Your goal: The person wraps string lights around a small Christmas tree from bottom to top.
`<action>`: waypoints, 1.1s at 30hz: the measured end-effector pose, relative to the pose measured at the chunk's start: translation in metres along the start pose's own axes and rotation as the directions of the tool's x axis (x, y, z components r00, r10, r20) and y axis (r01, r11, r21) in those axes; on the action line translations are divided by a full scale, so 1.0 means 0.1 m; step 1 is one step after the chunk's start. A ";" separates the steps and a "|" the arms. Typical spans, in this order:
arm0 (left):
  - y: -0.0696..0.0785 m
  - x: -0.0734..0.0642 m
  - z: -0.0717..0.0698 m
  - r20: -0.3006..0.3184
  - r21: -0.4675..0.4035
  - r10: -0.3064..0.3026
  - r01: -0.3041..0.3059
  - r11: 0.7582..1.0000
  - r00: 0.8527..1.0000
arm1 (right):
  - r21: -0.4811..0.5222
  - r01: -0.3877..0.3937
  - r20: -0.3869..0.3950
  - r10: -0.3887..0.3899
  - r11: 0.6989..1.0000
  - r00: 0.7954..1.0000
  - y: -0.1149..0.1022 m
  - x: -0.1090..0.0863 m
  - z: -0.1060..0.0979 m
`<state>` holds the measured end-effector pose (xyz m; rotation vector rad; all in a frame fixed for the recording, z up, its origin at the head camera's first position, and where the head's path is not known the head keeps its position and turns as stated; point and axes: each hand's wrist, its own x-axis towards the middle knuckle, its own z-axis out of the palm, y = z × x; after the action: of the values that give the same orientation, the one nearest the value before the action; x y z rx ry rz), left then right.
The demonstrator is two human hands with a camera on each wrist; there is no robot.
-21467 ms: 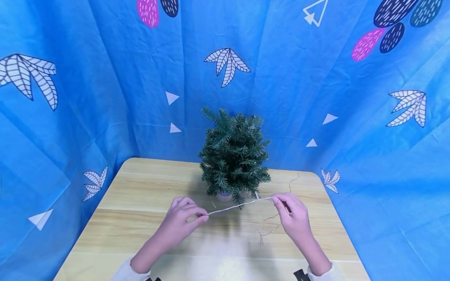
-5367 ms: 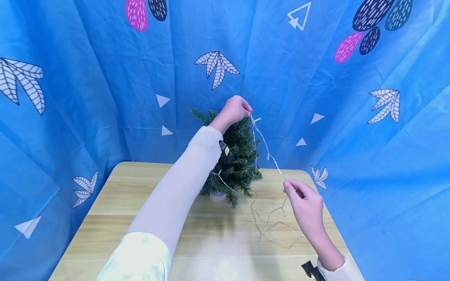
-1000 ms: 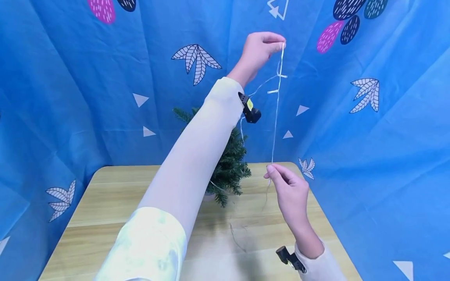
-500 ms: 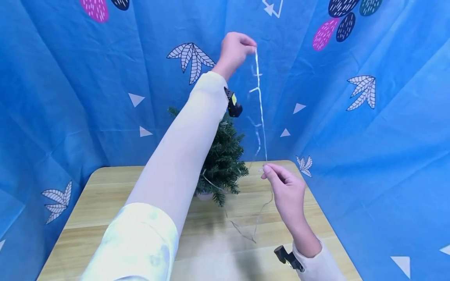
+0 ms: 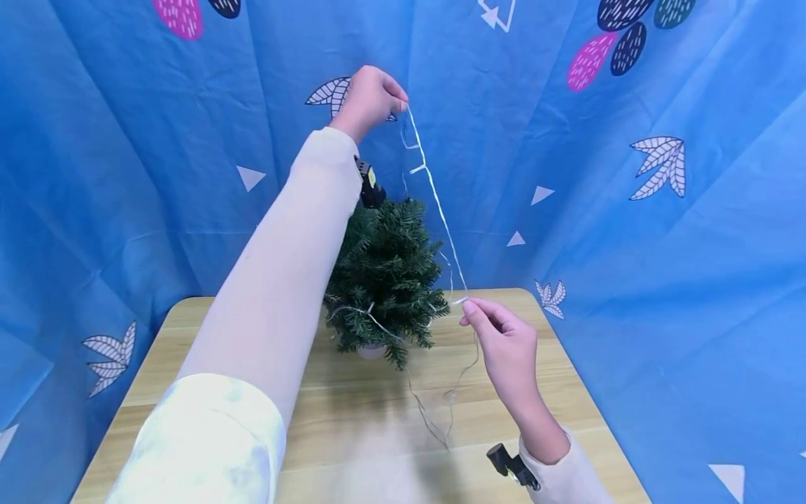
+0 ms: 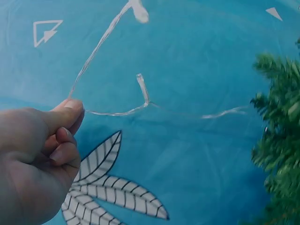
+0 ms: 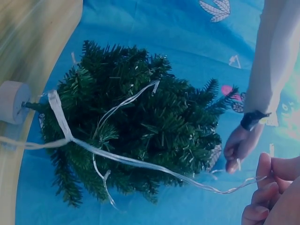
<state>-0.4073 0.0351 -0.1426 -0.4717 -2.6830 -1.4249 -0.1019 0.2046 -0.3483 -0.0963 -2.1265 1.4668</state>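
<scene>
A small green artificial Christmas tree (image 5: 393,273) stands upright at the table's back. High above it, my left hand (image 5: 370,98) pinches a strand of clear string lights (image 5: 439,203) between thumb and fingertips. From there the strand slants down to my right hand (image 5: 504,343), which pinches it right of the tree. Part of the lights crosses the tree's lower front branches. In the left wrist view, the left hand (image 6: 42,150) grips the wire with a small bulb dangling nearby. The forearm covers part of the tree's left side in the head view.
The wooden table (image 5: 504,434) has a slack loop of wire (image 5: 434,423) hanging or lying in front of the tree. A pale round base (image 7: 13,103) supports the tree. Patterned blue cloth (image 5: 585,210) surrounds the table at the back and sides.
Initially both hands stretched the strand before the tree's base; now lights cross its lower branches. Over the last second, my left hand swept left above the tree; the right shifted slightly left.
</scene>
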 end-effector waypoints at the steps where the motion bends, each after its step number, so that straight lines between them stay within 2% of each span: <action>1: -0.01 -0.03 -0.03 -0.004 -0.010 0.006 -0.006 1.000 1.000 | 0.003 0.002 0.000 -0.002 1.000 1.000 0.00 -0.01 0.00; 7: -0.09 -0.15 -0.22 -0.036 -0.028 0.050 -0.051 0.998 0.998 | 0.034 0.019 0.014 -0.019 0.999 1.000 -0.01 -0.04 0.05; 10: -0.15 -0.19 -0.31 -0.061 -0.036 0.052 -0.054 0.998 0.997 | 0.036 0.016 0.033 -0.017 0.999 0.999 -0.01 -0.05 0.07; 13: -0.23 -0.21 -0.39 -0.066 -0.069 0.017 -0.022 0.997 0.998 | 0.032 0.010 0.051 -0.012 0.999 0.999 -0.03 -0.08 0.06; 18: -0.40 -0.24 -0.51 -0.037 -0.131 -0.068 0.063 0.989 0.997 | 0.043 -0.001 0.043 -0.001 0.999 0.999 -0.05 -0.11 0.04; 22: -0.54 -0.24 -0.59 -0.028 -0.156 -0.106 0.100 0.983 0.994 | 0.050 0.012 0.042 -0.014 0.999 0.999 -0.05 -0.12 0.03; 27: -0.65 -0.28 -0.69 -0.019 -0.189 -0.107 0.101 0.977 0.994 | 0.049 0.036 0.031 -0.037 0.998 0.999 -0.07 -0.13 0.03; 33: -0.69 -0.36 -0.75 -0.013 -0.237 -0.119 0.112 0.965 0.993 | 0.036 0.063 0.027 -0.064 0.997 0.998 -0.07 -0.13 0.02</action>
<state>-0.3997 -0.0706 -0.1622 -0.3108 -2.5700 -1.7807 -0.0904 0.1954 -0.3483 0.0045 -2.1050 1.4762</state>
